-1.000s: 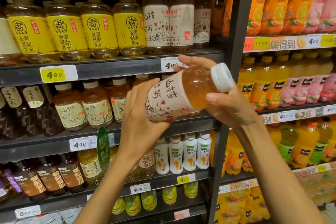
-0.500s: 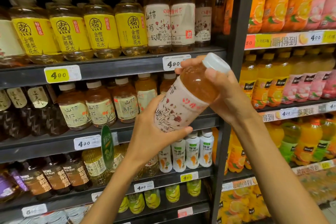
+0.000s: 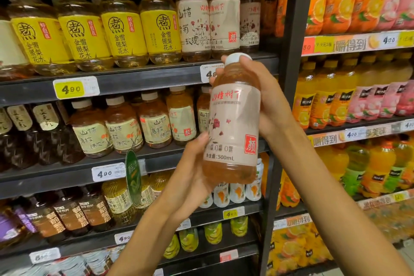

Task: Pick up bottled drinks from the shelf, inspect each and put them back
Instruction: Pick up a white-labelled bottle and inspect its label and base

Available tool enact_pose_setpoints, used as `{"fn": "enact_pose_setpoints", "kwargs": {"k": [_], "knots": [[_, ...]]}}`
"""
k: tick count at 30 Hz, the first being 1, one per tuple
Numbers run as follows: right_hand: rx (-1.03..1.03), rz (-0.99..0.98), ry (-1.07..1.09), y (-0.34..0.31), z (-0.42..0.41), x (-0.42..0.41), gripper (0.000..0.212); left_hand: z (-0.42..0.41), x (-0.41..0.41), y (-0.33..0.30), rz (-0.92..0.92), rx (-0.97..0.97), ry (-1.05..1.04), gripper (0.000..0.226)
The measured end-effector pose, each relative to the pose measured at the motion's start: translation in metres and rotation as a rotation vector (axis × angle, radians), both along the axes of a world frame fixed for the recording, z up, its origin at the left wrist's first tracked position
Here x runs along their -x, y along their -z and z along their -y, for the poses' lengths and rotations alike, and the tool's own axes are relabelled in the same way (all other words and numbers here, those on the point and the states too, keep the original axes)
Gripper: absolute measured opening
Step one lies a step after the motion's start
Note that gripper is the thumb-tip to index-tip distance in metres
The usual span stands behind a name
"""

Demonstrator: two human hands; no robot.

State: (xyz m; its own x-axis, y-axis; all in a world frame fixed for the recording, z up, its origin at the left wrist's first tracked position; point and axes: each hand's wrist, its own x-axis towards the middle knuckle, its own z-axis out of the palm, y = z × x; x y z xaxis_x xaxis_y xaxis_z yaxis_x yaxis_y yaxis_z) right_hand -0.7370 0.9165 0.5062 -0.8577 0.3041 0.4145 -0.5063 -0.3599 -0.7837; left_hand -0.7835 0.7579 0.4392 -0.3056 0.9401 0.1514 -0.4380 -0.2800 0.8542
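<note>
The bottle (image 3: pixel 233 119) stands nearly upright, long axis vertical, white cap (image 3: pixel 237 58) topmost and base lowest, label with red seal facing the camera; it is held in front of the shelving, off the shelf (image 3: pixel 134 80), between both hands. The right hand (image 3: pixel 266 101) lies behind and to the right of the bottle, fingers curled round its shoulder, fingertips touching the cap; the left hand (image 3: pixel 192 170) sits below and to the left, thumb pressed on the label's lower left, palm cupping the base; both hands are closed on the bottle. Half a second ago the bottle leaned with cap up and to the right; a full second ago it lay closer to horizontal, cap to the right; it has since been turned to vertical, and the label's seal side now shows.
</note>
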Motion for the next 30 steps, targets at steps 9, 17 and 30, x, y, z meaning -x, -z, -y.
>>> {"fn": "enact_pose_setpoints", "kwargs": {"k": [9,17,30], "knots": [[-0.302,0.132,0.090,-0.014,0.005,-0.001,0.034,0.002,-0.008,0.004,-0.424,0.098,-0.294,0.069],[0.007,0.083,-0.079,-0.007,0.010,0.005,0.034,0.007,-0.008,0.007,-0.480,0.140,-0.311,0.063],[0.087,0.174,-0.168,-0.005,0.009,0.007,0.040,0.002,-0.006,0.016,0.061,-0.005,0.006,0.091]]}}
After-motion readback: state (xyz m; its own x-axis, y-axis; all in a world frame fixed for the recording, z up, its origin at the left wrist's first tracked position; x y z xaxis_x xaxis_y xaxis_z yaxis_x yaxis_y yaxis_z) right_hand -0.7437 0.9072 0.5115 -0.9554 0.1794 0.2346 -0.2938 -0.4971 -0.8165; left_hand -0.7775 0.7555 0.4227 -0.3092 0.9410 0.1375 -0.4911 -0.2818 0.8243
